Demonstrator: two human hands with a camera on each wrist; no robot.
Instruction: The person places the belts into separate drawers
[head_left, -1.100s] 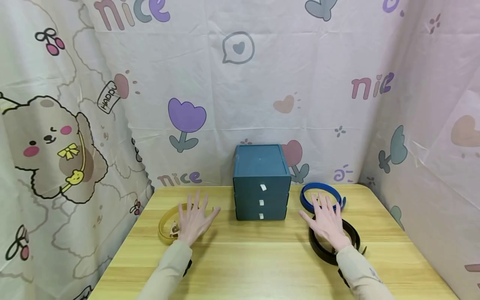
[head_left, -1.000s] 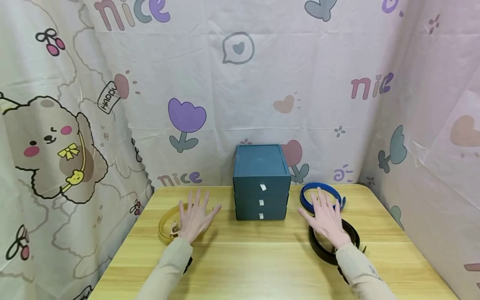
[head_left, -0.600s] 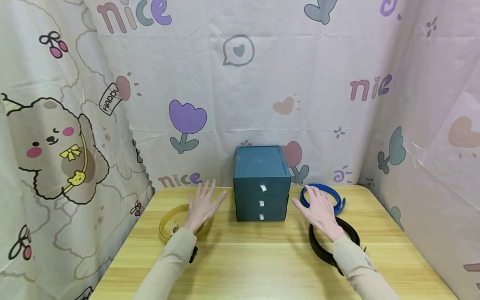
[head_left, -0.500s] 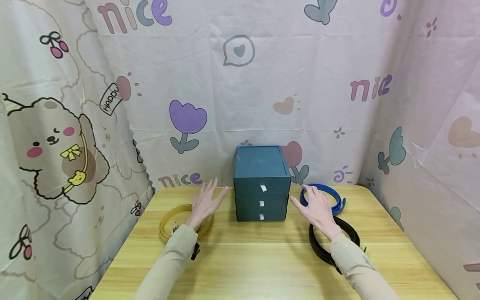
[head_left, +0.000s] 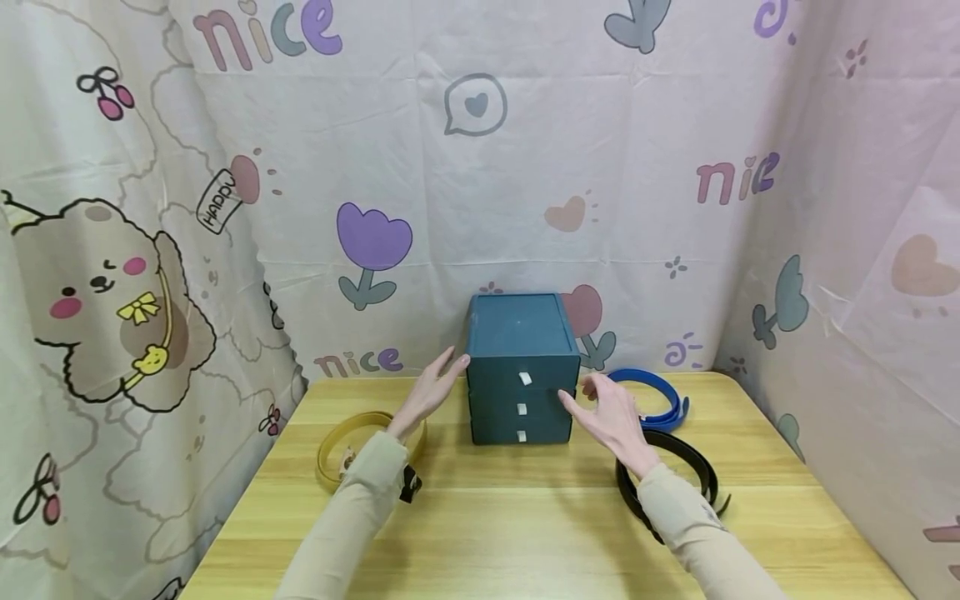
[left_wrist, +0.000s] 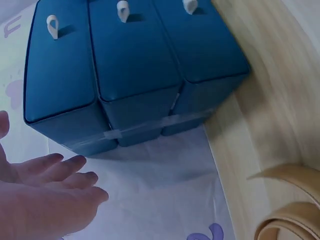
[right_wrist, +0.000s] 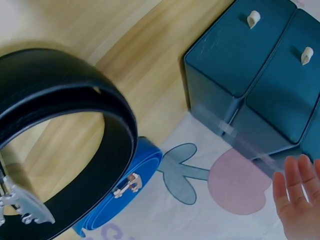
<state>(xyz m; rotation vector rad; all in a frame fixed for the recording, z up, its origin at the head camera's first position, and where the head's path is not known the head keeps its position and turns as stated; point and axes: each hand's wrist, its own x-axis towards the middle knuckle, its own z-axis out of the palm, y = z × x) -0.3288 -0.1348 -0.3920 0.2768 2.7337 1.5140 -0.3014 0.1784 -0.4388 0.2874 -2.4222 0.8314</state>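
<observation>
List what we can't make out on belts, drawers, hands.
Drawers: contents, behind their shut fronts, all views.
Yellow belt: partly behind left sleeve, head view; cut off by right edge, left wrist view.
Black belt: partly behind right sleeve, head view; cut off by left edge, right wrist view.
Blue belt: partly behind black belt, right wrist view.
Right hand: cut off by right edge, right wrist view.

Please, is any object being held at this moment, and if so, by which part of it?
Nothing is held. The left hand and right hand are at opposite sides of the blue drawer unit, gripping nothing.
</observation>
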